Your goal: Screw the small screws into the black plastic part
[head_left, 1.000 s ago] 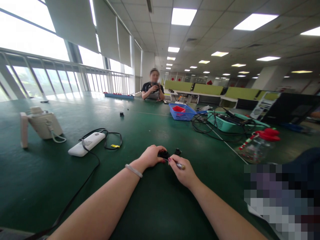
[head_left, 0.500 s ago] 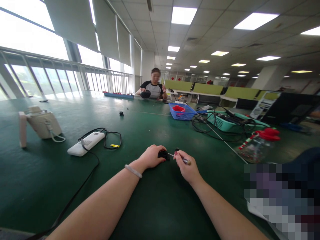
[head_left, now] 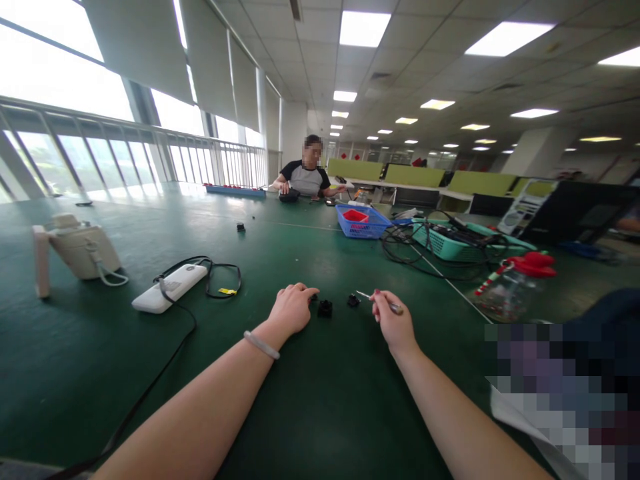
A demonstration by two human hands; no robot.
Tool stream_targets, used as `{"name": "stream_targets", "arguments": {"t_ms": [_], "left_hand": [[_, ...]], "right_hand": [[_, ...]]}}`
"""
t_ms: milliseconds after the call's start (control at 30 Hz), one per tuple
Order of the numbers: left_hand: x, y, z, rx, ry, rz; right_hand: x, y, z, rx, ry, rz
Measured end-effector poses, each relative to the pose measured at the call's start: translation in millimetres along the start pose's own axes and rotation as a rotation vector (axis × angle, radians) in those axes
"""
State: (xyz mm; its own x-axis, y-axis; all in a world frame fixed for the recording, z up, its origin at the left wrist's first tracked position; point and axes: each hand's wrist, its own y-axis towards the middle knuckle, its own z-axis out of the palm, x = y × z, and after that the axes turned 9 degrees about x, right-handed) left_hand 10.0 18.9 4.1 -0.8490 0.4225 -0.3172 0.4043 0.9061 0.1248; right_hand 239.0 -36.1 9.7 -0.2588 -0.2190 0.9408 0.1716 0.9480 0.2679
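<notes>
My right hand is closed around a thin screwdriver, its metal shaft pointing left. Just off the tip lies a small black part on the green table. A blocky black piece stands between my two hands, with neither touching it. To its left, my left hand is closed, its fingertips at another small black piece that they partly cover. A pale bracelet circles the left wrist.
A white power bank with a black cable lies left. At the right are a blue basket, a teal basket with cables and a red-lidded jar. Another person sits across the table.
My left hand has let go of the blocky black piece and shifted left. My right hand has drawn the screwdriver away to the right. The person opposite has lowered a dark object.
</notes>
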Motion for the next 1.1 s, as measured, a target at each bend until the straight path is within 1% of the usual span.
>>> {"name": "stream_targets", "arguments": {"t_ms": [67, 133, 200, 300, 367, 433, 500, 567, 667, 700, 767, 833, 900, 1000, 1100], "left_hand": [[2.1, 0.1, 0.8, 0.042, -0.016, -0.02], [2.1, 0.5, 0.0, 0.055, -0.038, -0.02], [0.1, 0.8, -1.9, 0.06, -0.06, -0.002], [-6.8, 0.2, -3.8, 0.063, -0.103, 0.025], [-13.9, -1.1, -2.8, 0.06, -0.126, 0.044], [-23.0, -2.7, 0.0, 0.062, -0.13, 0.073], [-33.4, -4.2, 3.6, 0.078, -0.107, 0.096], [-44.0, -5.5, 6.7, 0.097, -0.062, 0.107], [-56.8, -8.3, 8.9, 0.133, -0.007, 0.136], [-59.9, -10.0, 8.9, 0.146, -0.003, 0.149], [-65.1, -16.0, 8.4, 0.164, -0.009, 0.163], [-69.7, -26.7, 6.9, 0.167, -0.018, 0.163], [-74.0, -42.8, 4.2, 0.179, -0.027, 0.164], [-78.6, -76.4, -2.8, 0.228, -0.051, 0.176], [-76.3, -115.8, -12.1, 0.253, -0.089, 0.161]], "right_hand": [[-4.5, 3.3, -0.8, -0.029, 0.024, 0.043], [-5.7, 4.0, -0.2, -0.039, 0.045, 0.059], [-3.5, 2.4, 1.5, 0.0, 0.06, 0.054], [2.3, -2.1, 5.4, 0.098, 0.092, 0.032], [5.2, -4.2, 7.6, 0.114, 0.122, 0.0], [5.9, -4.2, 8.0, 0.076, 0.177, -0.038], [4.0, -1.5, 6.0, -0.001, 0.27, -0.064], [-0.2, 3.6, 1.8, -0.089, 0.378, -0.074], [-8.7, 12.2, -5.2, -0.167, 0.476, -0.077], [-11.4, 14.4, -6.8, -0.189, 0.489, -0.08], [-15.8, 16.8, -8.4, -0.187, 0.486, -0.071], [-18.2, 16.8, -7.9, -0.178, 0.475, -0.065], [-18.7, 15.1, -6.5, -0.171, 0.463, -0.061], [-16.5, 11.9, -5.4, -0.161, 0.454, -0.064], [-12.7, 9.3, -5.9, -0.148, 0.451, -0.062]]}}
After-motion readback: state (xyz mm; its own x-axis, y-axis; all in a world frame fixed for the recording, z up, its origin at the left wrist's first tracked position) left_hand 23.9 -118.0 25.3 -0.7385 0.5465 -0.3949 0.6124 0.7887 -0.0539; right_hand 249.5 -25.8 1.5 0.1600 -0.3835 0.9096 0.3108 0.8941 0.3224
